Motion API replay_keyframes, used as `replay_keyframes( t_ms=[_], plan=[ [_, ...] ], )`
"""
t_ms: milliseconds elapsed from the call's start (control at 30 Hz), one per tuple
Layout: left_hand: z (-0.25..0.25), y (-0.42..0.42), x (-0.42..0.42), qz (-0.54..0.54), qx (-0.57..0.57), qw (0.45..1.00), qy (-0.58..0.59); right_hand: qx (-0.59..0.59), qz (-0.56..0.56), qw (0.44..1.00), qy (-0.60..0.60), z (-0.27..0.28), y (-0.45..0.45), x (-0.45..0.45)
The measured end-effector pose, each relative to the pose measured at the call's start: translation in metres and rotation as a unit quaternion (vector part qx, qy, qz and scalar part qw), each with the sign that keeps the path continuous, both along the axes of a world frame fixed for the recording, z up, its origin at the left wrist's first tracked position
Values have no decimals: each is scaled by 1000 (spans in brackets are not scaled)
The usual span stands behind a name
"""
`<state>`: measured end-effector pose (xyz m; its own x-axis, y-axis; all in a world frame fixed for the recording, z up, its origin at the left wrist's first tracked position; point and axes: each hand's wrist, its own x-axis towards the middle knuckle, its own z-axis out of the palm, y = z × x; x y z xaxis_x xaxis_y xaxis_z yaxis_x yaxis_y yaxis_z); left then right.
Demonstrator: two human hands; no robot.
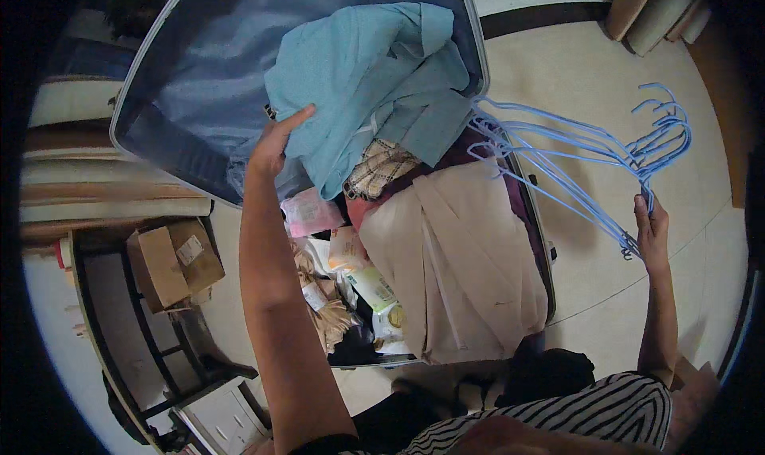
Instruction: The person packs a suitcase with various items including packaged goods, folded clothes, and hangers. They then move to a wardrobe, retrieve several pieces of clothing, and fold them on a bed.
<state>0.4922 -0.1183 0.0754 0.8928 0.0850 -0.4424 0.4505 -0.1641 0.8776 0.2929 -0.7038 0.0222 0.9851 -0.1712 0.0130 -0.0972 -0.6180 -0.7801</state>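
Note:
A bunch of blue wire clothes hangers (568, 135) is gripped at the neck by my right hand (651, 222), held out over the floor at the right. My left hand (276, 141) clasps the edge of a teal garment (352, 78), with the thumb on top and the other fingers hidden. That garment lies bunched over the lid side of an open suitcase (143, 66). A plaid cloth (379, 171) shows beneath it. In the suitcase's near half a folded beige garment (466, 264) lies beside several packets, among them a pink one (314, 212) and a green-and-white one (372, 287).
A cardboard box (173, 264) rests by a dark-framed piece of furniture (137, 335) at the left. Below it is a white cabinet or box (224, 416). Rolled or stacked boards (651, 13) lean at the upper right. Pale tiled floor (597, 287) surrounds the suitcase.

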Motion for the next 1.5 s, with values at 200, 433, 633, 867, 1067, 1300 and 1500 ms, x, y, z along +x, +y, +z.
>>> replay_keyframes(
  t_ms=[200, 433, 633, 867, 1067, 1300, 1500],
  plan=[
    [-23, -25, -20, 7, 109, 984, -143, 11, 15, 1000, -22, -2, 4, -5],
    [30, -30, -14, 49, 287, 912, -288, 2, 30, 999, -15, 15, 7, -17],
    [149, -68, -28, 23, 357, 869, -341, 4, 18, 1000, -22, 18, 9, -22],
    [290, -15, -112, 20, 317, 903, -289, 53, 45, 997, -28, 18, 42, -28],
    [323, 49, -187, -102, 344, 875, -327, 98, 32, 994, -42, 28, 39, -35],
    [144, 69, -263, 10, 316, 897, -310, 118, 17, 993, -26, 39, 36, -40],
    [-51, 128, -296, 144, 81, 984, 62, 70, 44, 995, -50, 48, 46, -44]
  ],
)
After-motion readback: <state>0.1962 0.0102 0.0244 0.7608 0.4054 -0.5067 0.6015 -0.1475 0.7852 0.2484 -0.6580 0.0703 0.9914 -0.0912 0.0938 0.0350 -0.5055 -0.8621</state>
